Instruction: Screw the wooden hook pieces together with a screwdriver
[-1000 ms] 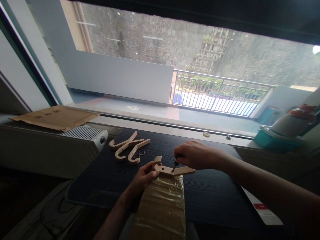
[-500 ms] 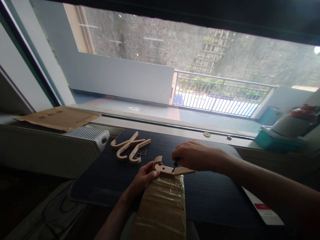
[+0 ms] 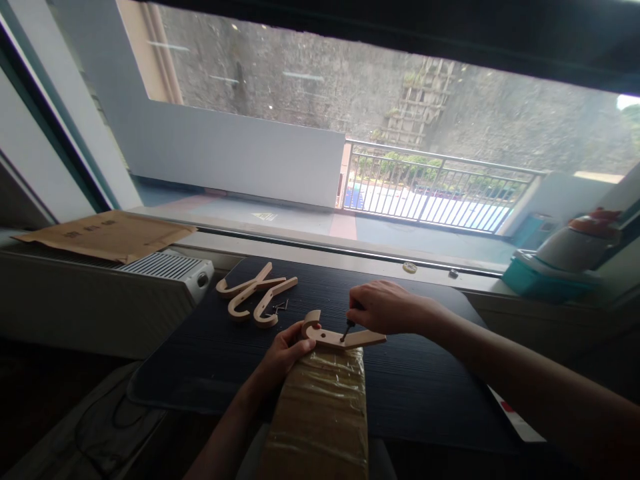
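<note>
My left hand (image 3: 286, 352) pinches the curved end of a pale wooden hook (image 3: 330, 339), which rests on the far end of a tape-wrapped cardboard box (image 3: 320, 413). A dark hole shows in the hook near its curl. My right hand (image 3: 380, 305) is closed round the handle of a screwdriver (image 3: 347, 329). Its shaft slants down to a second hole at the hook's bend; the tip is too small to make out. Farther left, several similar wooden hooks (image 3: 267, 300) lie overlapping, with several screws (image 3: 280, 307) beside them.
Everything stands on a dark table (image 3: 200, 373) by a window. A brown paper envelope (image 3: 110, 235) lies on the radiator (image 3: 170, 277) at left. Along the sill are a roll of tape (image 3: 410, 267), a small dark object (image 3: 453, 273) and a teal box (image 3: 545, 277).
The screwdriver leans more to the right, and my right hand has shifted slightly rightward relative to the hook. My left hand keeps its hold. The whole view has shifted a little.
</note>
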A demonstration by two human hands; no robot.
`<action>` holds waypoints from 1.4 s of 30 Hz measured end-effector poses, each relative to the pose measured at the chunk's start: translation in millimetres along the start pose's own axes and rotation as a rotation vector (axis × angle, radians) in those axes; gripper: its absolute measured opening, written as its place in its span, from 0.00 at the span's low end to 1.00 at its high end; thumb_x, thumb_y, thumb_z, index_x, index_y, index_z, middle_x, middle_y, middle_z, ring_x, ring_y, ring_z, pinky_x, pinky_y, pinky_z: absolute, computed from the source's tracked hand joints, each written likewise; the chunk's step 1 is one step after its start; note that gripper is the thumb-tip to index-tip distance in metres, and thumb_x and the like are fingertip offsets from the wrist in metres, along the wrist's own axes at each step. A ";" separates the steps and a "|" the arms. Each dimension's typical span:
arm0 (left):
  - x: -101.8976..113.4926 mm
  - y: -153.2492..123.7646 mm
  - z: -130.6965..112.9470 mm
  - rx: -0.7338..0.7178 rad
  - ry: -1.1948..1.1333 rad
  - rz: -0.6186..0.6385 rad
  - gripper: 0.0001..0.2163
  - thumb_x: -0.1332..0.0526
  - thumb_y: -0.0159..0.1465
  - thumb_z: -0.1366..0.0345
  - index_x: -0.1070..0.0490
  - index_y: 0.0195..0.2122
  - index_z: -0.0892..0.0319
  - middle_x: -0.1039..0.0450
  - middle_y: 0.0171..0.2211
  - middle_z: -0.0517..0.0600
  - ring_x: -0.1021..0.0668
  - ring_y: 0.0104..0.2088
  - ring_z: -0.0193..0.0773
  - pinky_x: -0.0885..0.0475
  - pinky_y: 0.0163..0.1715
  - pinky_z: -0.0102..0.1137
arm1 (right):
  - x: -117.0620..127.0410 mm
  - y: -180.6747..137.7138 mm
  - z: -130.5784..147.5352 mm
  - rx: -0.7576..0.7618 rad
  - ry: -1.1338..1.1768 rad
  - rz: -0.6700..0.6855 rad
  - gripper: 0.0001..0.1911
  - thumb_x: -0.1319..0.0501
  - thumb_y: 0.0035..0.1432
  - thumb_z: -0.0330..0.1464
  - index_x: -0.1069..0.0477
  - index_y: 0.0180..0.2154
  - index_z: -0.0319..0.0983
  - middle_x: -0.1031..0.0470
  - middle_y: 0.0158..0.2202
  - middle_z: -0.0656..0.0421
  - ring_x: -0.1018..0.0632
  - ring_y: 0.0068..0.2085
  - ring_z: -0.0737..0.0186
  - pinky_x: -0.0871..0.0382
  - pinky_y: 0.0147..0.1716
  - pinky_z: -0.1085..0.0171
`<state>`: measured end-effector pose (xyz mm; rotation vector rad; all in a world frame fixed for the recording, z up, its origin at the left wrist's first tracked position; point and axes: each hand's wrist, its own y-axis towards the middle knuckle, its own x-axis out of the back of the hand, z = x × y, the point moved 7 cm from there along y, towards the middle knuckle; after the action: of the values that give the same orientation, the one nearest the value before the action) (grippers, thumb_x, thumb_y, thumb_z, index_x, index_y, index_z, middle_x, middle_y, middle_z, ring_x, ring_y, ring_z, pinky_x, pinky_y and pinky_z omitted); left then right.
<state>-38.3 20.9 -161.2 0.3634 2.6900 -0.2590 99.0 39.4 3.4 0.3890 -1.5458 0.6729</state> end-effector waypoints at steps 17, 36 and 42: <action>-2.7 -2.2 -3.3 0.004 -0.010 -0.012 0.18 0.31 0.49 0.63 0.27 0.41 0.59 0.28 0.32 0.47 0.27 0.31 0.36 0.34 0.33 0.29 | 8.8 -5.0 8.4 0.182 0.064 -0.006 0.11 0.47 0.57 0.33 0.26 0.37 0.41 0.24 0.32 0.60 0.28 0.31 0.67 0.42 0.29 0.68; -1.6 -3.1 -3.5 0.016 -0.003 -0.023 0.18 0.31 0.49 0.63 0.27 0.41 0.59 0.27 0.32 0.48 0.26 0.32 0.38 0.33 0.33 0.30 | 15.5 -7.1 19.2 0.219 -0.065 0.084 0.10 0.45 0.56 0.30 0.26 0.37 0.42 0.24 0.35 0.60 0.27 0.34 0.65 0.42 0.31 0.68; 0.0 -1.2 -2.9 0.005 0.014 -0.038 0.18 0.31 0.49 0.63 0.27 0.41 0.59 0.27 0.32 0.48 0.26 0.32 0.38 0.33 0.33 0.29 | 6.4 -2.7 8.4 0.155 0.020 0.048 0.11 0.46 0.57 0.32 0.26 0.36 0.41 0.24 0.34 0.59 0.27 0.33 0.65 0.42 0.30 0.67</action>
<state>-39.6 20.4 -158.4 0.3165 2.7132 -0.2749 93.5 33.1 10.3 0.4614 -1.4922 0.8347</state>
